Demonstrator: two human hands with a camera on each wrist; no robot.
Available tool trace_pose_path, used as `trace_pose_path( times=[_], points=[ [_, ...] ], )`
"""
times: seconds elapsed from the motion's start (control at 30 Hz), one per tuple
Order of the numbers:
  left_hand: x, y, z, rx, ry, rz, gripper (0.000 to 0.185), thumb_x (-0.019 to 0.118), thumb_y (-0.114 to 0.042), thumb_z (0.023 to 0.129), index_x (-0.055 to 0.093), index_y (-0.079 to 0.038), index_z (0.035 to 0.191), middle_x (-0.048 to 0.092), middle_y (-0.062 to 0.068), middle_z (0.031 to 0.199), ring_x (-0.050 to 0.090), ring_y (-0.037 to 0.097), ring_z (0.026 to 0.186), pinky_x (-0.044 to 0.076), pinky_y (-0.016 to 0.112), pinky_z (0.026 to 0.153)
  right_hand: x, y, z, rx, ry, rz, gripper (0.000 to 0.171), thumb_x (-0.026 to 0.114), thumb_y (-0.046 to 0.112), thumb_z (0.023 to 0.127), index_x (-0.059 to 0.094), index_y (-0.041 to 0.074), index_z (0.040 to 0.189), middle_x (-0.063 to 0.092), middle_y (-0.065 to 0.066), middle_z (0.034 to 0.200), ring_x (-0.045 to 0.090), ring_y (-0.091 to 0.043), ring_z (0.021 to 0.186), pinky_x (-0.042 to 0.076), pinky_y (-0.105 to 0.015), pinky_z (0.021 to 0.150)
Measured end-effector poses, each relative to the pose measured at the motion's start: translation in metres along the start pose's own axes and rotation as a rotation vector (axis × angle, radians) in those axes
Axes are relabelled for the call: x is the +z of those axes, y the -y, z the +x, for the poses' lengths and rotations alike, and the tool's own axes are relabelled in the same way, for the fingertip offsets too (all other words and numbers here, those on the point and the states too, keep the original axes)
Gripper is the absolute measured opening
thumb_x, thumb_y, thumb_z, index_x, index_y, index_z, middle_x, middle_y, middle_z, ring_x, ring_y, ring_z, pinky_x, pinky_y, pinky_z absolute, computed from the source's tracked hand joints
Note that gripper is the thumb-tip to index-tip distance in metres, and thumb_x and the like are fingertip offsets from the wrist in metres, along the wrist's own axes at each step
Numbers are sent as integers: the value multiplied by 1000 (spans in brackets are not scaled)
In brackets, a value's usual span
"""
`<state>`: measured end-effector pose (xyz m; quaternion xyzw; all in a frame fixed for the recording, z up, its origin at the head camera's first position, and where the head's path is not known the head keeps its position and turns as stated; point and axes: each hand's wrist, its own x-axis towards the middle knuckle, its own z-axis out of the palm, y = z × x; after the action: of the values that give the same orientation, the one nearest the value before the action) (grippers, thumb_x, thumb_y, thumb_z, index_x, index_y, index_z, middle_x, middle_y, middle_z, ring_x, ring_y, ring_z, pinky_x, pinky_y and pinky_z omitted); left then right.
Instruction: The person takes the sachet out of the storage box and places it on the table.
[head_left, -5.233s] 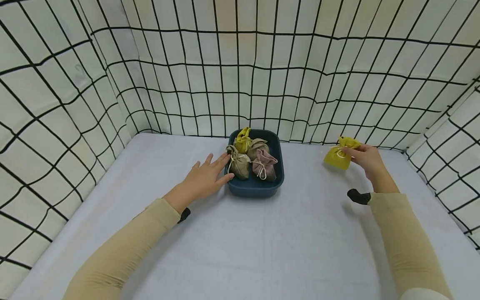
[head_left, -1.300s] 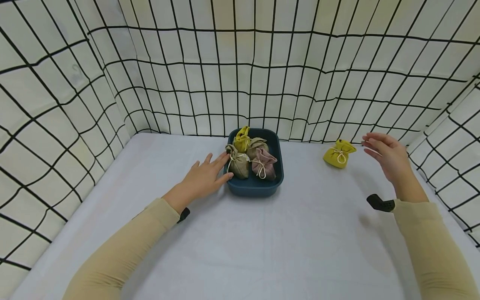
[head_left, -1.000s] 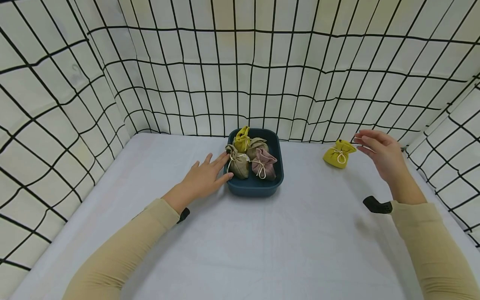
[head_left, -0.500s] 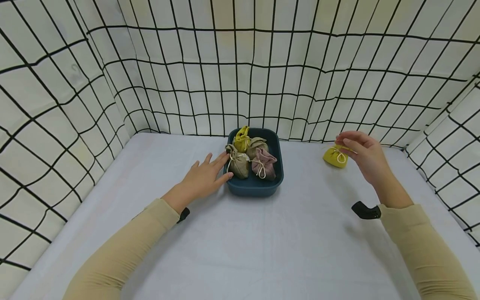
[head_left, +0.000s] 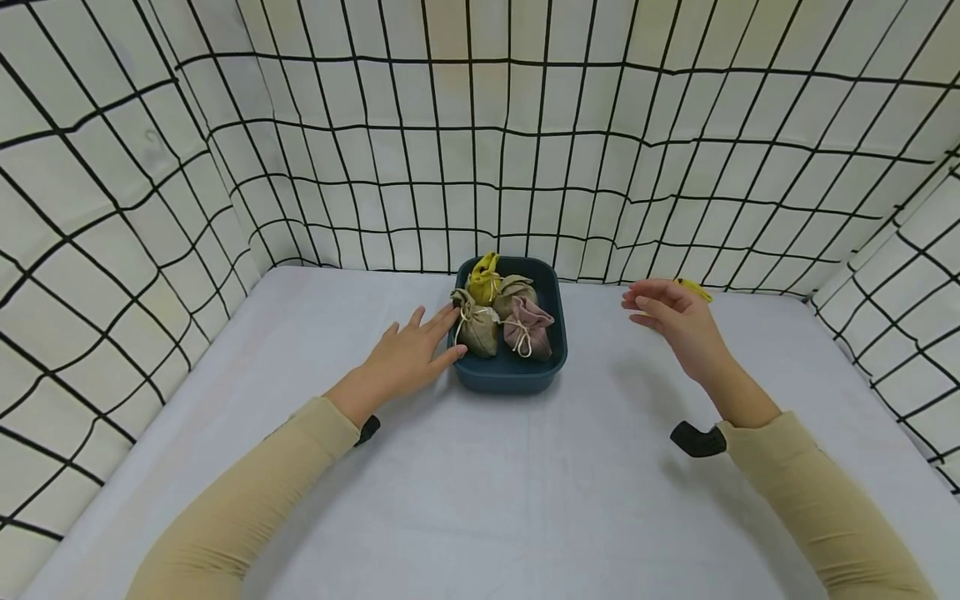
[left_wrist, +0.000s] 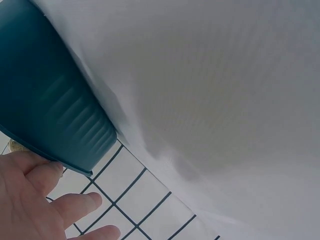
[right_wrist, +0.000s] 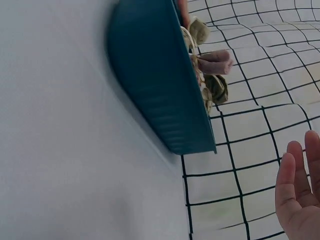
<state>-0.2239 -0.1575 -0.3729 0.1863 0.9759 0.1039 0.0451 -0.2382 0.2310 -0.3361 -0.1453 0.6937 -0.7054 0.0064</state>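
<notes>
— Where are my hands?
— My left hand lies flat, fingers straight, touching the dark teal plastic tray of small cloth drawstring pouches. My right hand hovers relaxed, holding nothing.
— And the yellow cloth pouch?
— On the white surface, mostly hidden behind the right hand.

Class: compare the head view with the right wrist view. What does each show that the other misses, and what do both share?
Only the head view shows the left hand resting against the blue tub, both sleeves, and a yellow pouch peeking from behind the right hand. Only the right wrist view shows the tub's ribbed outer wall up close. Both share the tub, pouches in it, the gridded backdrop and white table.
</notes>
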Motion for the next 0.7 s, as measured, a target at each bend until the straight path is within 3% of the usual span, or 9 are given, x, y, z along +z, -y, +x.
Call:
trace_pose_path(
  times=[0.17, 0.37, 0.53, 0.7],
  points=[
    [-1, 0, 0, -2, 2, 4, 73, 42, -55, 108, 18, -17, 166, 15, 2, 171, 14, 44, 153, 19, 71, 115, 15, -11, 1, 45, 40, -56, 14, 61, 10, 105, 70, 16, 113, 70, -1, 112, 68, -11, 104, 55, -23, 90],
    [-1, -1, 0, -7, 4, 3, 73, 41, -55, 108, 17, -17, 166, 15, 2, 171, 13, 44, 153, 18, 71, 115, 28, -23, 3, 42, 80, -73, 14, 60, 9, 105, 69, 14, 113, 71, -3, 113, 68, -11, 105, 55, -24, 91],
    [-1, -1, 0, -5, 14, 5, 73, 41, -55, 108, 17, -17, 166, 14, 2, 171, 13, 44, 153, 18, 71, 115, 38, -29, 5, 41, 99, -96, 19, 58, 5, 105, 65, 0, 122, 70, -9, 117, 68, -11, 105, 55, -26, 91],
    [-1, 0, 0, -4, 16, 3, 74, 41, -55, 108, 17, -17, 166, 14, 2, 171, 12, 44, 153, 18, 71, 115, 48, -29, 9, 60, 99, -207, 34, 61, 7, 103, 57, -10, 133, 64, -22, 129, 67, -9, 104, 55, -25, 91]
  ],
)
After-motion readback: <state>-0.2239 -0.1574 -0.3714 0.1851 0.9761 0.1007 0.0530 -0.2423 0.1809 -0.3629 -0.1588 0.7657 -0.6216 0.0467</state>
